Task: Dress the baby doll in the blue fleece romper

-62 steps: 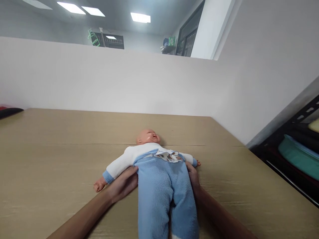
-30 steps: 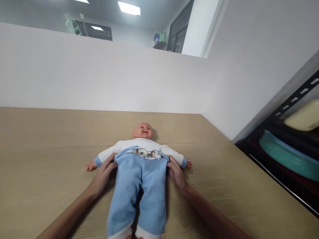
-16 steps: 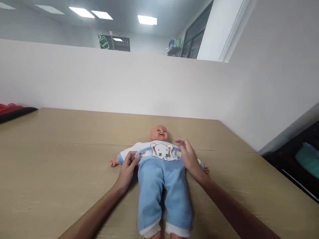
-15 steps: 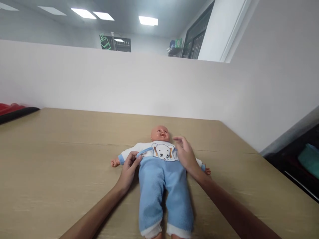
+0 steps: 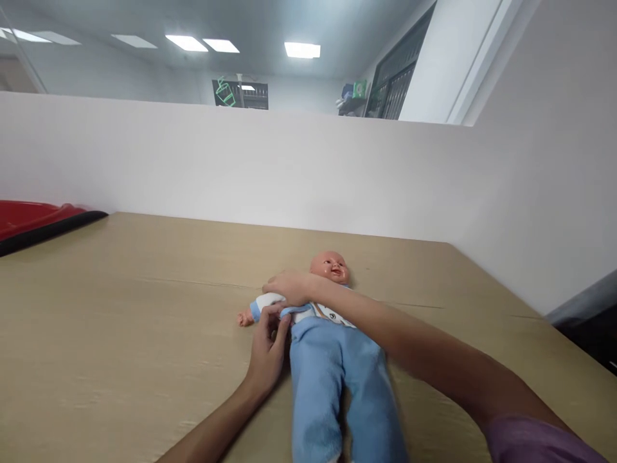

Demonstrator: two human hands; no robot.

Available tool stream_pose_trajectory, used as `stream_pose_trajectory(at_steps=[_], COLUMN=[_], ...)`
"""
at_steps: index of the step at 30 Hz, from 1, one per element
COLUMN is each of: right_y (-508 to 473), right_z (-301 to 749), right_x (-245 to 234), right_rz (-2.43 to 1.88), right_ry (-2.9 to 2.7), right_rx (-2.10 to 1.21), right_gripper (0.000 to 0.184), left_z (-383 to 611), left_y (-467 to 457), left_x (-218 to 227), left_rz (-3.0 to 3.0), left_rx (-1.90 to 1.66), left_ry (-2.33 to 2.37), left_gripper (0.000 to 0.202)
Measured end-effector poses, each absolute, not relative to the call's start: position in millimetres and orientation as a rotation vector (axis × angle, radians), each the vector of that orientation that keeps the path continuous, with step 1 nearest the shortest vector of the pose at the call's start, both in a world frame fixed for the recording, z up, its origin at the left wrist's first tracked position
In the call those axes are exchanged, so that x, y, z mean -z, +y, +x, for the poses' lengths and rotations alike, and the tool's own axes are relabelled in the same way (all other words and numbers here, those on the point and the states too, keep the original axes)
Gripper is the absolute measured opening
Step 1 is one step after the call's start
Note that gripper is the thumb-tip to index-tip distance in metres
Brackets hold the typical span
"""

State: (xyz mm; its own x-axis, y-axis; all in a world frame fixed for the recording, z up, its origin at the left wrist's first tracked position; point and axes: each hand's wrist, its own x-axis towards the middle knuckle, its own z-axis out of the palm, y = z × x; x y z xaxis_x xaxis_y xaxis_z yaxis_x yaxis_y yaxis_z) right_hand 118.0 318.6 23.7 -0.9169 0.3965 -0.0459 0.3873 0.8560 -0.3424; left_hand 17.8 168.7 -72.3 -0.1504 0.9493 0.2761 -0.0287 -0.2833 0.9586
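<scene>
A baby doll lies on its back on the tan table, head away from me. It wears fluffy blue overalls over a white top with blue cuffs. My left hand pinches the blue strap at the doll's left-side shoulder, fingers closed on the fabric. My right hand has crossed over the doll's chest and rests curled on the same shoulder, just above the left hand. My right forearm hides most of the elephant picture on the bib.
A white partition wall runs along the table's far edge and right side. A red and black object lies at the far left. Dark shelving shows at the right edge.
My right hand has swung from the doll's right-side shoulder across its chest to the left-side shoulder. My left hand stays pinched on the strap. The view has shifted left.
</scene>
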Motion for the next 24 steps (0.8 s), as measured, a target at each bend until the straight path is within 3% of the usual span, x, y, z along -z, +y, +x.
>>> stream_pose_trajectory(at_steps=[9, 17, 24], right_y=[301.2, 295.5, 296.7], right_z=[185.6, 179.7, 172.8], right_x=[-27.3, -10.7, -14.1], right_rz=[-0.591, -0.512, -0.477], right_ry=[-2.632, -2.678, -2.690], right_rx=[-0.784, -0.764, -0.876], right_gripper=[0.048, 0.028, 0.022], left_z=[20.0, 10.4, -16.5], left_y=[157.4, 168.4, 209.1], left_x=[75.1, 62.9, 33.5], left_rz=[1.628, 1.367, 1.143], left_rx=[-1.793, -1.962, -1.457], left_ry=[1.007, 1.256, 1.056], left_gripper=[0.025, 0.036, 0.042])
